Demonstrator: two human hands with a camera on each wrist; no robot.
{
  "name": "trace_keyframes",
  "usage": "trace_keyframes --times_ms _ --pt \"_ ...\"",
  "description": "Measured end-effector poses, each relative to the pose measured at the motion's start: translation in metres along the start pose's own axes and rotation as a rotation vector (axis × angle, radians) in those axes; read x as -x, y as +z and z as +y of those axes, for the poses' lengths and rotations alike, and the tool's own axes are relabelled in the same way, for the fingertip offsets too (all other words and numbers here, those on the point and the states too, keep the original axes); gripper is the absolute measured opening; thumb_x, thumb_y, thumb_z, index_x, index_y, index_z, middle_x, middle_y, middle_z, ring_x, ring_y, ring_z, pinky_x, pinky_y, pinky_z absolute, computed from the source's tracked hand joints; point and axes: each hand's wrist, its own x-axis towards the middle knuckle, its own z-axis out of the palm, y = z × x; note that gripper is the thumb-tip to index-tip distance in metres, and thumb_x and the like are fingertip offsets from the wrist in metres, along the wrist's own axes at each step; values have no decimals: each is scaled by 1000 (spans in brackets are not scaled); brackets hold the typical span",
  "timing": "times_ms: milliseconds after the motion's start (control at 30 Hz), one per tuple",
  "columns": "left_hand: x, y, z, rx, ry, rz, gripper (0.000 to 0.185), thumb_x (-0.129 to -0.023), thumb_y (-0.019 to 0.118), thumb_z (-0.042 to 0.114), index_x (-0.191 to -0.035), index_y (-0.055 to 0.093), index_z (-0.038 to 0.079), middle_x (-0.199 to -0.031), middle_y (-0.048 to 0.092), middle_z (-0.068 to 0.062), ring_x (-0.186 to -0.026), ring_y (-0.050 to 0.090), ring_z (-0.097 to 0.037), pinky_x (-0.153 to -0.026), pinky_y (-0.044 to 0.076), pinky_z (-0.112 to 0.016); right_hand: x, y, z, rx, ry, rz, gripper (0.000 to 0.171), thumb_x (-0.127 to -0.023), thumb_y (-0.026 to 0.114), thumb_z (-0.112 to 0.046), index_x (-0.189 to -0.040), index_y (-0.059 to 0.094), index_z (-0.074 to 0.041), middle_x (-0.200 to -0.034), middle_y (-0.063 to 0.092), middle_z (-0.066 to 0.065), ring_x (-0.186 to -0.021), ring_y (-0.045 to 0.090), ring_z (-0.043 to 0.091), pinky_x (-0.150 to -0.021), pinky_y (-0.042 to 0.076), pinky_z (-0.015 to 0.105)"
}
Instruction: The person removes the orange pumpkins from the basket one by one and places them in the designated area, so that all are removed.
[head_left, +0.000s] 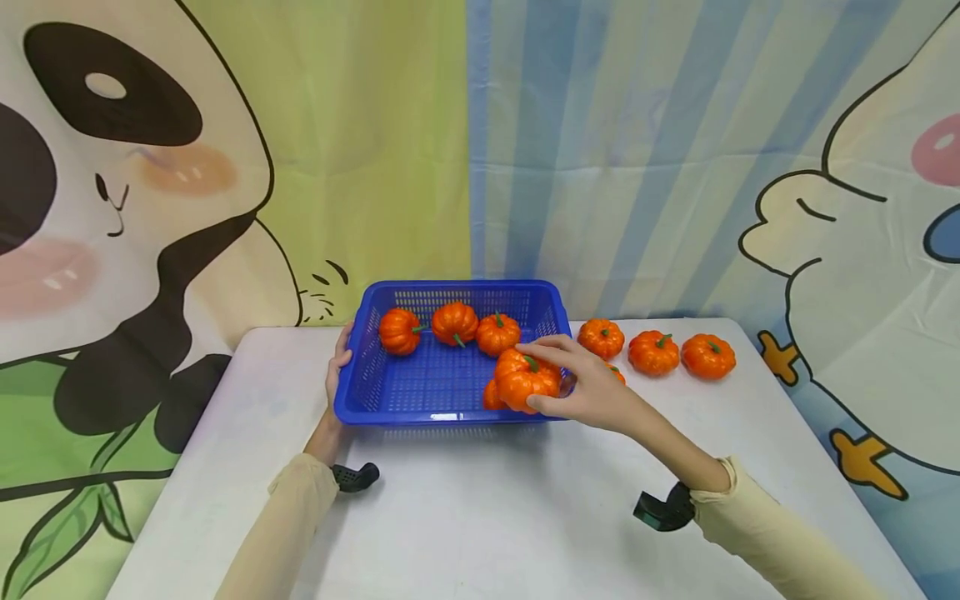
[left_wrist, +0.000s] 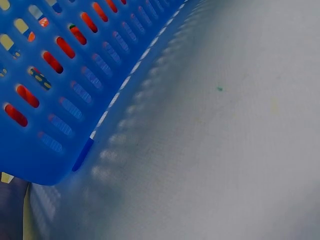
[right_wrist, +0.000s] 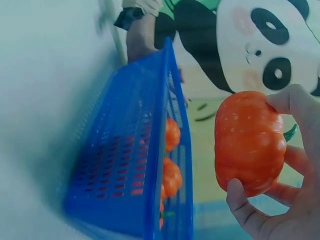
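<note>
A blue plastic basket [head_left: 450, 416] with slotted walls sits on the table; its slotted wall [left_wrist: 75, 90] fills the upper left of the left wrist view. My left hand [head_left: 337, 375] grips the basket's left side at the rim. My right hand [head_left: 592, 387] holds a small orange pumpkin [head_left: 522, 383] above the basket's front right corner, thumb and fingers spread round it. In the right wrist view, this pumpkin [right_wrist: 250, 142] shows its ribbed side and green stem. Inside lie three pumpkins along the back, including one at left [head_left: 400, 332]. Another [head_left: 492, 395] is partly hidden beneath the held one.
Right of the basket, three pumpkins stand in a row on the white table [head_left: 480, 517], one at the far right [head_left: 708, 357]. Another pumpkin [head_left: 617, 374] is mostly hidden behind my right hand. A printed cartoon curtain [head_left: 405, 150] hangs behind the table.
</note>
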Motion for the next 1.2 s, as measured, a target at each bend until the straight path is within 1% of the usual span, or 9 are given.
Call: trace_keyframes --times_ms 100,233,400,600,667,733,867,1067,1200 --pt "0 2 2 4 -1 9 54 -100 2 14 -149 11 34 -164 -7 -7 -147 11 -28 -102 44 -23 12 -8 8 14 3 44 61 -81 75 -27 -138 54 -25 -140 48 7 -119 55 29 -82 55 41" --pt "1 2 3 -15 -1 10 55 -99 0 14 -150 9 33 -165 -8 -6 -148 6 -30 -105 41 -24 27 -15 22 11 60 100 67 -78 78 -20 -138 48 -15 -140 48 11 -119 54 34 -88 53 52" --pt "0 1 2 -29 2 14 55 -99 1 15 -150 10 34 -165 -6 -6 -147 8 -29 -108 38 -26 43 -23 38 0 155 165 67 -78 79 -19 -133 42 -6 -134 50 15 -118 52 36 -93 51 52" --pt "0 -1 0 -42 3 1 56 -99 2 15 -150 11 34 -164 -6 -9 -145 16 -27 -103 43 -24 61 -32 52 -18 239 244 66 -81 76 -18 -136 42 -6 -137 47 18 -121 49 38 -93 51 57" --pt "1 -1 1 -42 2 3 56 -99 2 15 -151 10 34 -164 -6 -8 -145 16 -27 -103 44 -24 67 -33 59 -8 260 279 64 -83 75 -20 -137 42 -6 -137 47 18 -119 48 37 -92 52 50" --pt "1 0 1 -43 -4 12 56 -99 3 15 -151 10 34 -164 -5 -8 -145 16 -27 -104 43 -25 72 -34 68 4 274 317 63 -84 74 -20 -138 44 -7 -137 46 19 -118 47 37 -91 52 33" --pt "1 2 2 -45 -21 30 55 -100 4 16 -151 10 35 -164 -4 -6 -146 14 -28 -108 41 -29 83 -33 90 32 320 384 63 -86 71 -21 -141 45 -6 -140 40 23 -119 46 38 -82 39 6" --pt "2 1 2 -28 -13 20 55 -100 2 17 -151 9 35 -165 -6 -6 -145 13 -28 -104 43 -25 95 -26 125 21 470 442 69 -88 68 -26 -145 39 -1 -141 33 30 -121 39 42 -88 43 33" --pt "2 1 2 -41 -3 14 55 -100 2 17 -151 9 35 -165 -6 -6 -146 12 -29 -105 42 -25 99 -20 145 -40 565 451 77 -89 67 -34 -146 31 2 -142 34 28 -124 38 41 -89 43 34"
